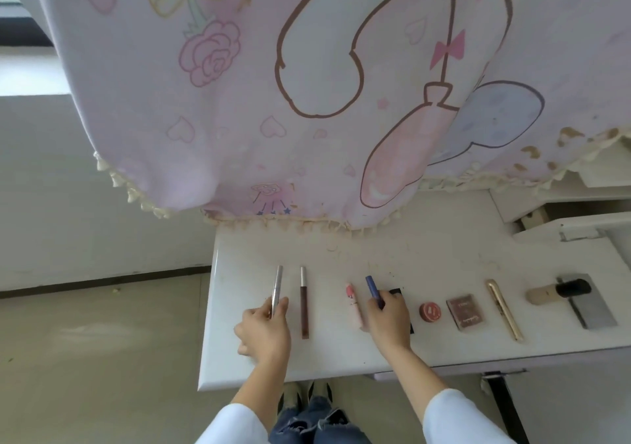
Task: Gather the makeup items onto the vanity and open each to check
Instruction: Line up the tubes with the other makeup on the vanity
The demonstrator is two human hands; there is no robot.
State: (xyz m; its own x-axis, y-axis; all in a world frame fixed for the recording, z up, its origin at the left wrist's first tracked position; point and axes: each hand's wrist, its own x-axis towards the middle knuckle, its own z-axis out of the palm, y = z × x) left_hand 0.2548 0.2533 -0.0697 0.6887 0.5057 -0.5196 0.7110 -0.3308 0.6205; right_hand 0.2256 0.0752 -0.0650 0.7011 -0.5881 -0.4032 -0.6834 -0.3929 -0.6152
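Observation:
Makeup items lie in a row on the white vanity top (pixel 341 358). My left hand (pixel 264 332) is closed around the lower end of a slim silver tube (pixel 277 284) at the row's left end. A brown tube with a silver cap (pixel 304 301) lies just right of it. My right hand (pixel 387 317) grips a blue pencil-like stick (pixel 372 286), beside a pink tube (pixel 353 303). A black flat item (pixel 396 291) is mostly hidden under that hand. Further right sit a small red round pot (pixel 430 311), a brown compact (pixel 465 312), a gold pen-shaped tube (pixel 503 308) and a beige bottle with a black cap (pixel 560 292).
A grey flat slab (pixel 594 310) lies under the beige bottle at the right end. A pink printed cloth with tassels (pixel 307 102) hangs over the back of the vanity. White shelves (pixel 563 211) stand at the right. The vanity's left edge drops to a tiled floor (pixel 102 358).

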